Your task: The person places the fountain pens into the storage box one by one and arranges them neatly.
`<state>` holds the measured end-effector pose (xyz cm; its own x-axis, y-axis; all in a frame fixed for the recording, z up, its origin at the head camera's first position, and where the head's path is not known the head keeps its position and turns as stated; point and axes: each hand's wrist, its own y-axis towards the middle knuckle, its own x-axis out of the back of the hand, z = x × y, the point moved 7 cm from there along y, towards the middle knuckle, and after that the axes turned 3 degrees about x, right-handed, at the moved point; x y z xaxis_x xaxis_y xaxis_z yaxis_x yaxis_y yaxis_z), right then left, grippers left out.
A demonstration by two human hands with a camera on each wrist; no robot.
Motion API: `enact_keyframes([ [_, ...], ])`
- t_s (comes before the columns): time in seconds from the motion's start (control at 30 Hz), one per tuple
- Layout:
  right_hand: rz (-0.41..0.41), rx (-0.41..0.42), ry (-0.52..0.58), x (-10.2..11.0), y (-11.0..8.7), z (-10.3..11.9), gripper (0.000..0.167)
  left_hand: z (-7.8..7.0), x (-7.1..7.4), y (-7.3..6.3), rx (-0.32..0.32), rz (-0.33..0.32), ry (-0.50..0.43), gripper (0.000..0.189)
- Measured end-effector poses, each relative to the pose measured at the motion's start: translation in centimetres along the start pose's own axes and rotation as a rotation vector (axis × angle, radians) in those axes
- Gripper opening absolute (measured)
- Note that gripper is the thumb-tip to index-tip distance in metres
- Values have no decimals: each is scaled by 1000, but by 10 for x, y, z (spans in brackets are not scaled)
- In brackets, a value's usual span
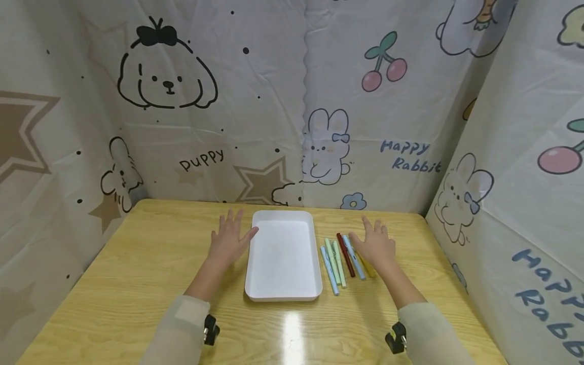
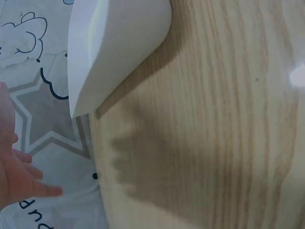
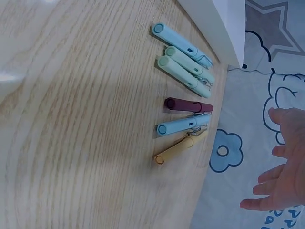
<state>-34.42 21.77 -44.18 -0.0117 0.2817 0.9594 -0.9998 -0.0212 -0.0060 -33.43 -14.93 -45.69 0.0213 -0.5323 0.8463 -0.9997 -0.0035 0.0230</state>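
Observation:
A white rectangular tray (image 1: 284, 256) lies on the table with nothing inside. My left hand (image 1: 227, 242) is spread out beside its left edge, thumb overlapping the rim in the head view. To the tray's right, several capped pens with clips lie side by side: a light blue pen (image 3: 178, 42), two pale green pens (image 3: 183, 76), a dark red pen (image 3: 188, 105), a second light blue pen (image 3: 181, 125) and a yellow pen (image 3: 178, 149). Over the yellow end of this row hovers my right hand (image 1: 376, 247), fingers spread and holding nothing. It partly hides the yellow pen in the head view.
The wooden table (image 1: 137, 284) meets a printed cloth (image 1: 255, 126) hung along its back. More cloth hangs at the left and right sides. A bright reflection shows on the tabletop in front of the tray. Each sleeve carries a small black device (image 1: 396, 338) at the wrist.

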Motion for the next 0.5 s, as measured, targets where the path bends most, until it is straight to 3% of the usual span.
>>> enact_keyframes([
  [0.23, -27, 3, 86, -8, 0, -12, 64, 17, -14, -1, 36, 10, -286, 83],
  [0.5, -8, -15, 197, -24, -1, -26, 55, 34, -48, -9, 191, 20, -680, 72],
])
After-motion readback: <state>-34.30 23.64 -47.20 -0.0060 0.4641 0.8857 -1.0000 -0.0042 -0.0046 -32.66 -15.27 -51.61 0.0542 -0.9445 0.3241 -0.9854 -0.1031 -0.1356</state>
